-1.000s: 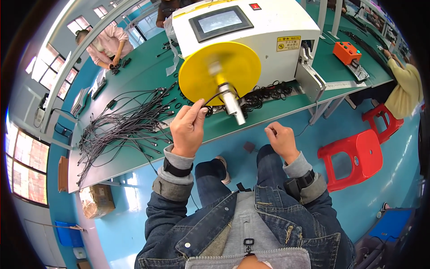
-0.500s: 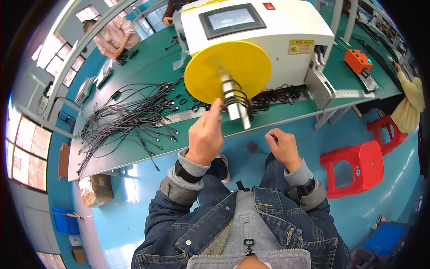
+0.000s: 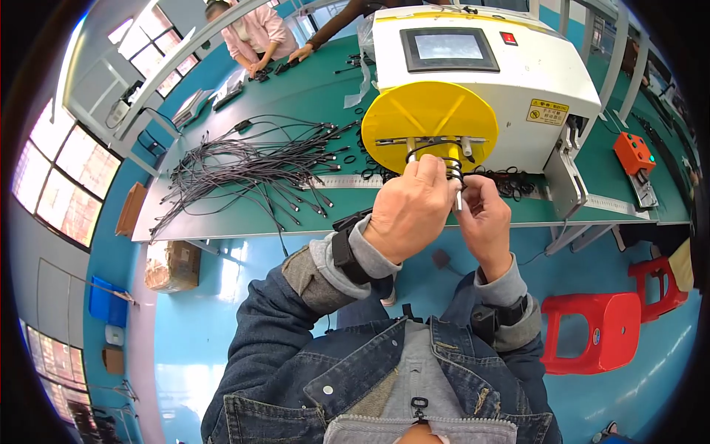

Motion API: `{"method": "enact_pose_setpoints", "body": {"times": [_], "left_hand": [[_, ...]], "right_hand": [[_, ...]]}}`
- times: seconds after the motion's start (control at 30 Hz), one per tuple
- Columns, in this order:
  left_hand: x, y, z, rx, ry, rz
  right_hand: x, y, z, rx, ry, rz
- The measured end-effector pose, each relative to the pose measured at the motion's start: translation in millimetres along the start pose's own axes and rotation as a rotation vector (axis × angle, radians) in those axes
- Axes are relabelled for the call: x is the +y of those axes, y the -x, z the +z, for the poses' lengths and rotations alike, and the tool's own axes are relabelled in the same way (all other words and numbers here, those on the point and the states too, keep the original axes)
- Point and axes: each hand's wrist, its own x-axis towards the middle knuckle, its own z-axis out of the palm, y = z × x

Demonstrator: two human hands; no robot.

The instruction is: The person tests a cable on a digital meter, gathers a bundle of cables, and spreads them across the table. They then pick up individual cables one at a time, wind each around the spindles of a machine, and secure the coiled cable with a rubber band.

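A yellow disc (image 3: 429, 100) on the front of a winding machine carries metal prongs. Loops of black cable (image 3: 455, 164) are wound around the prongs, which point towards me. My left hand (image 3: 410, 214) is closed at the prongs from the left, its fingertips against the coiled cable. From the right, my right hand (image 3: 486, 222) has its thumb and fingers pinched at the coil, beside the tip of a prong. My fingers hide part of the coil.
Left on the green table lies a heap of black cables (image 3: 244, 170). The white machine body (image 3: 532, 66) bears a screen (image 3: 449, 49). An orange control box (image 3: 633, 152) sits at right. Red stools (image 3: 603, 333) stand on the floor. People work across the table.
The disc has stopped spinning, and its prongs show clearly. Both hands have moved up to the coil, the right from near my lap. My view has shifted left.
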Motion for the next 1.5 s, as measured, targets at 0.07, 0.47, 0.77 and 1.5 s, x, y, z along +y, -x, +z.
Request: {"method": "enact_pose_setpoints", "body": {"times": [0.07,0.47,0.77,1.5], "left_hand": [[2,-4,-5,-0.133,-0.065,-0.063],[-27,6,11,-0.227,0.454,-0.151],[-27,0,7,-0.250,0.573,-0.198],[38,68,-2,-0.474,0.508,-0.324]], "right_hand": [[2,0,0,-0.064,-0.064,0.120],[29,-22,1,-0.165,-0.274,-0.020],[31,-10,15,-0.209,-0.423,0.005],[21,63,1,-0.233,0.174,0.045]]}}
